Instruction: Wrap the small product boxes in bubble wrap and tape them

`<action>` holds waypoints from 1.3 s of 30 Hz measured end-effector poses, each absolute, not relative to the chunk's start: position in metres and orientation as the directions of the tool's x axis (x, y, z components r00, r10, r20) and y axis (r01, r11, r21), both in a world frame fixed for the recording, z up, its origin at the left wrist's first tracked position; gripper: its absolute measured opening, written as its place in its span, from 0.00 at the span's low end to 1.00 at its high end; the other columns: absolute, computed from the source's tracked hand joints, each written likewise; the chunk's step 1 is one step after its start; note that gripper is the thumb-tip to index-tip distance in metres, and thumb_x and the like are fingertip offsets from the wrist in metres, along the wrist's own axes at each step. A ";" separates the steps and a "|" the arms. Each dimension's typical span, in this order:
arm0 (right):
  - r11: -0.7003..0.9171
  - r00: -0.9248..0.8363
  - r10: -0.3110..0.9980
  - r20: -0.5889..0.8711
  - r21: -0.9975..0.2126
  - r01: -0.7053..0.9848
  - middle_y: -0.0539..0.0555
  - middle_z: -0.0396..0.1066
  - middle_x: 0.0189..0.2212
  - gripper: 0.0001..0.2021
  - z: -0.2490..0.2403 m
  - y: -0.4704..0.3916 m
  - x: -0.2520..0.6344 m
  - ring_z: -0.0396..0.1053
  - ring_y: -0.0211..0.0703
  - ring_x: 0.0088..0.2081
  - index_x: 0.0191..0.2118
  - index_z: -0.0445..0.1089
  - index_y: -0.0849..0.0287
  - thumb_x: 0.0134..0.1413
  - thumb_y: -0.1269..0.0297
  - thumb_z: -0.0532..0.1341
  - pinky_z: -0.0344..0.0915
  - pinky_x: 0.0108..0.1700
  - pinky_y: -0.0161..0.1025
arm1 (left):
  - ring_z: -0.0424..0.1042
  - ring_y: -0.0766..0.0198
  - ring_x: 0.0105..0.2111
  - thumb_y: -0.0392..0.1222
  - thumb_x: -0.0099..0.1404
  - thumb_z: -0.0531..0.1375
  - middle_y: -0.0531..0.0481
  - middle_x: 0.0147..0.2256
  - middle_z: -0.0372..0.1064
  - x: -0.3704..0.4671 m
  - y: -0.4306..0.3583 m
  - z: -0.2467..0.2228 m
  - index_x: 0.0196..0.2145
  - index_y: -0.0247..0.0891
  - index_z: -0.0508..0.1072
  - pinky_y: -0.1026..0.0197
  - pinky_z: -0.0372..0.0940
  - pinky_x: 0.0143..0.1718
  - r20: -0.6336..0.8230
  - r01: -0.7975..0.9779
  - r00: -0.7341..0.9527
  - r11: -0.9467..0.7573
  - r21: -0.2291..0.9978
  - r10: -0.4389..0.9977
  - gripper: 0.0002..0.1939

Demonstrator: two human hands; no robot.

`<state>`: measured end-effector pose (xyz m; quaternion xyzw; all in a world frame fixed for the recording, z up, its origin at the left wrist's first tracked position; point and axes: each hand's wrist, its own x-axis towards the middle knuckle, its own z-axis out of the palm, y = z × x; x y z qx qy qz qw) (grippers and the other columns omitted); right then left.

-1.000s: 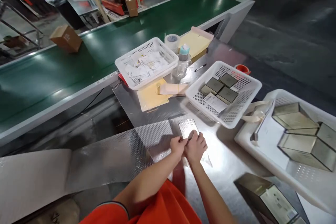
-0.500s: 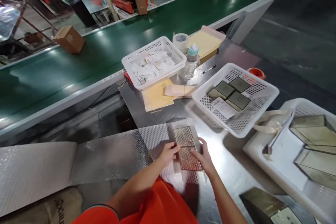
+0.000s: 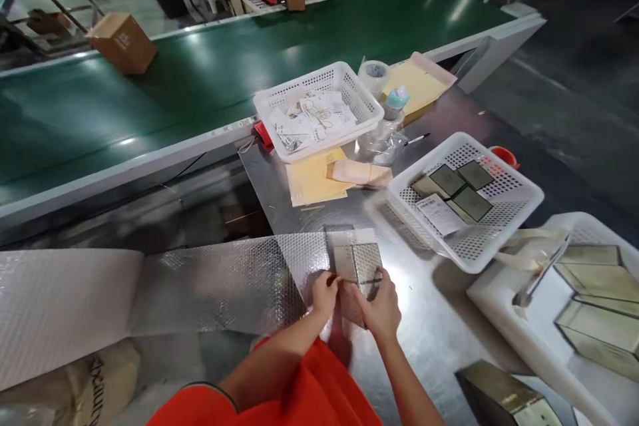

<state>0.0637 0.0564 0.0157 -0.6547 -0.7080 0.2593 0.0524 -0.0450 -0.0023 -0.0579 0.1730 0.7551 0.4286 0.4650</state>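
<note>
Small dark-edged boxes (image 3: 368, 259) lie wrapped in clear bubble wrap on the metal table in front of me, tilted up a little. My right hand (image 3: 384, 306) grips them from the right side, thumb on the near face. At their left edge, my left hand (image 3: 325, 295) is closed, its finger and thumb pinching the bubble wrap (image 3: 224, 286). That sheet runs leftward in a long strip to a large roll (image 3: 64, 313). How many boxes are inside the wrap is hard to tell.
A white basket (image 3: 524, 196) with several boxes and a label stands right of my hands; a larger white bin (image 3: 494, 296) with boxes is nearer. Beyond are a paper-filled basket (image 3: 259, 103), yellow envelopes (image 3: 312, 180), tape (image 3: 374, 73) and a green conveyor (image 3: 210, 80) carrying a carton (image 3: 122, 43).
The wrapped boxes have been turned and tipped up on their side. My right hand has shifted to a fuller grip round them. The camera view has swung slightly.
</note>
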 end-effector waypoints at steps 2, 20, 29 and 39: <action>0.046 -0.139 0.964 -0.227 -0.372 0.927 0.63 0.67 0.50 0.39 0.016 0.052 0.056 0.67 0.59 0.48 0.61 0.55 0.59 0.48 0.39 0.57 0.65 0.44 0.49 | 0.71 0.54 0.38 0.39 0.64 0.55 0.42 0.35 0.73 -0.045 -0.007 -0.052 0.32 0.37 0.74 0.51 0.64 0.45 -0.536 -0.058 -0.547 0.610 0.790 0.643 0.09; 0.344 -0.342 0.935 0.090 0.000 0.939 0.75 0.59 0.57 0.31 0.015 -0.017 -0.007 0.63 0.67 0.51 0.67 0.49 0.63 0.62 0.54 0.49 0.63 0.45 0.58 | 0.71 0.61 0.34 0.45 0.67 0.52 0.47 0.32 0.74 -0.095 -0.040 -0.027 0.33 0.37 0.75 0.59 0.65 0.41 -0.434 -0.002 -0.460 0.488 0.873 0.774 0.14; 0.513 -0.522 0.853 0.011 -0.212 0.832 0.63 0.69 0.42 0.20 0.020 0.005 0.008 0.66 0.55 0.42 0.52 0.66 0.62 0.58 0.57 0.55 0.64 0.46 0.52 | 0.71 0.58 0.37 0.36 0.55 0.61 0.46 0.36 0.75 -0.125 -0.036 -0.027 0.37 0.37 0.73 0.58 0.63 0.43 -0.508 0.031 -0.507 0.603 0.797 0.697 0.10; 0.394 -0.481 0.852 -0.206 -0.354 0.848 0.66 0.39 0.69 0.26 0.017 -0.013 -0.018 0.54 0.68 0.61 0.56 0.64 0.53 0.51 0.56 0.61 0.63 0.49 0.59 | 0.72 0.58 0.35 0.58 0.57 0.62 0.46 0.33 0.75 -0.125 -0.039 -0.004 0.33 0.35 0.74 0.60 0.63 0.38 -0.663 -0.351 -0.376 0.562 0.749 0.648 0.21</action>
